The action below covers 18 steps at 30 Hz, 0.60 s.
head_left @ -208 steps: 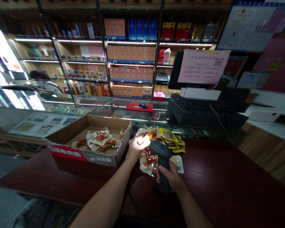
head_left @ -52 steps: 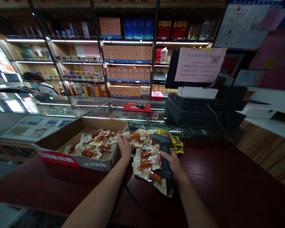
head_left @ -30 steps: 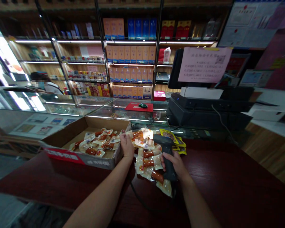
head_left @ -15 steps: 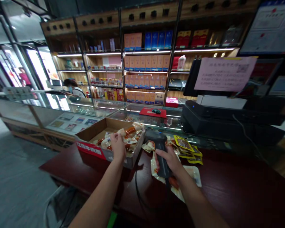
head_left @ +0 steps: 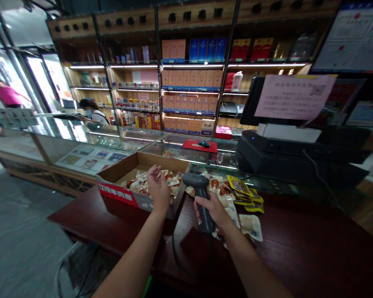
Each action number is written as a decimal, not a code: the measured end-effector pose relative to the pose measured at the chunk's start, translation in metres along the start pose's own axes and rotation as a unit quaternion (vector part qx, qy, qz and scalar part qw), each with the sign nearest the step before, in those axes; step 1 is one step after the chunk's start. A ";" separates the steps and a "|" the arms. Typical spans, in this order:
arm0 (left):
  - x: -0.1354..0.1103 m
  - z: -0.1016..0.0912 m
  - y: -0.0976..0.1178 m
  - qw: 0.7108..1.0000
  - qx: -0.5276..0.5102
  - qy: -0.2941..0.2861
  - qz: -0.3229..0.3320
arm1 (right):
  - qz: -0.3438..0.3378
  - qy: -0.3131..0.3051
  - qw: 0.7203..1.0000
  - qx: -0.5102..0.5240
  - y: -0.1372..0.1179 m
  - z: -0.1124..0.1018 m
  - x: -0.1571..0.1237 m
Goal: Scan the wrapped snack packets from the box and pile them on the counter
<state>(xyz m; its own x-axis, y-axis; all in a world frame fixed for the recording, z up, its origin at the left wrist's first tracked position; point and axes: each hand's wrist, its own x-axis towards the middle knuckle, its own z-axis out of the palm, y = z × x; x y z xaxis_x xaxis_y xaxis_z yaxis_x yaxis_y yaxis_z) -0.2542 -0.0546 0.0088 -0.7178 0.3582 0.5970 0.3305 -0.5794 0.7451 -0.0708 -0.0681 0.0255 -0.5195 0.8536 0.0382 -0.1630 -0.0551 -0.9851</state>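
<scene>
My right hand (head_left: 214, 207) is wrapped around the grip of a dark barcode scanner (head_left: 201, 190), its head pointing left towards the carton. Over the near right part of an open cardboard box (head_left: 115, 193) hovers my left hand (head_left: 158, 188). Its fingers are apart and loosely curled, and I see nothing held in them. Inside the box lie several vacuum-packed snacks (head_left: 141, 177), reddish-brown in clear and white wrapping. More such packs (head_left: 225, 200) lie on the table behind and beside the scanner, partly hidden by my right hand and forearm.
Yellow packets (head_left: 240, 186) are piled right of the loose packs on the dark red table (head_left: 292, 231). Behind runs a glass counter (head_left: 170, 142) with a mouse (head_left: 204, 144) on a red mat. A black printer-like machine (head_left: 267, 159) stands at right. A person (head_left: 95, 111) is at the far counter.
My left hand has let go of a packaged snack in the box and lifted its fingers, opening them. The scanner in my right hand has shifted slightly left.
</scene>
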 end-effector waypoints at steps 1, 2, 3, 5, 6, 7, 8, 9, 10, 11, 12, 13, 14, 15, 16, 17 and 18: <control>-0.011 0.010 0.002 0.999 -0.010 -0.050 -0.002 | -0.001 0.016 1.000 -0.005 0.001 -0.009 -0.003; -0.022 0.021 0.002 0.994 -0.009 -0.107 -0.004 | -0.006 0.036 0.999 -0.009 0.002 -0.020 -0.005; -0.032 0.031 0.001 0.986 0.006 -0.167 -0.003 | -0.010 0.061 0.998 -0.013 0.004 -0.030 -0.008; -0.047 0.052 -0.007 0.960 0.074 -0.270 0.005 | -0.019 0.117 0.993 -0.014 0.009 -0.051 -0.012; -0.052 0.062 -0.014 0.945 0.124 -0.303 0.006 | -0.020 0.141 0.990 -0.011 0.012 -0.061 -0.014; -0.056 0.070 -0.021 0.929 0.180 -0.322 0.002 | -0.021 0.160 0.987 -0.007 0.015 -0.069 -0.016; -0.058 0.078 -0.029 0.914 0.238 -0.328 -0.008 | -0.022 0.176 0.984 0.000 0.018 -0.076 -0.018; -0.059 0.083 -0.037 0.899 0.293 -0.325 -0.021 | -0.025 0.190 0.982 0.008 0.022 -0.082 -0.020; -0.060 0.087 -0.045 0.883 0.339 -0.322 -0.033 | -0.028 0.200 0.979 0.015 0.025 -0.086 -0.022; -0.061 0.090 -0.052 0.869 0.375 -0.319 -0.041 | -0.031 0.208 0.977 0.021 0.027 -0.090 -0.023; -0.061 0.091 -0.058 0.859 0.400 -0.318 -0.044 | -0.033 0.214 0.976 0.025 0.029 -0.092 -0.023; -0.061 0.091 -0.063 0.852 0.415 -0.317 -0.044 | -0.034 0.218 0.975 0.028 0.031 -0.093 -0.024; -0.061 0.089 -0.067 0.850 0.420 -0.315 -0.041 | -0.033 0.219 0.975 0.027 0.032 -0.093 -0.024; -0.060 0.088 -0.070 0.853 0.418 -0.310 -0.038 | -0.030 0.219 0.975 0.024 0.033 -0.094 -0.023; -0.060 0.086 -0.072 0.858 0.410 -0.307 -0.037 | -0.028 0.219 0.975 0.020 0.034 -0.094 -0.023; -0.059 0.084 -0.073 0.865 0.397 -0.304 -0.039 | -0.025 0.218 0.975 0.017 0.034 -0.093 -0.023; -0.058 0.082 -0.073 0.874 0.377 -0.303 -0.045 | -0.022 0.218 0.976 0.014 0.034 -0.093 -0.023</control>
<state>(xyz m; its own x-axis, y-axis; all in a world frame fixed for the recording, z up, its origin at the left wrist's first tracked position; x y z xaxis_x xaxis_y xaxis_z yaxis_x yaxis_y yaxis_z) -0.1866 0.0272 -0.0561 -0.3805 0.8318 0.4041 0.7636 0.0361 0.6447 0.0135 -0.0410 -0.0242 -0.1073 0.9942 -0.0011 -0.2029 -0.0230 -0.9789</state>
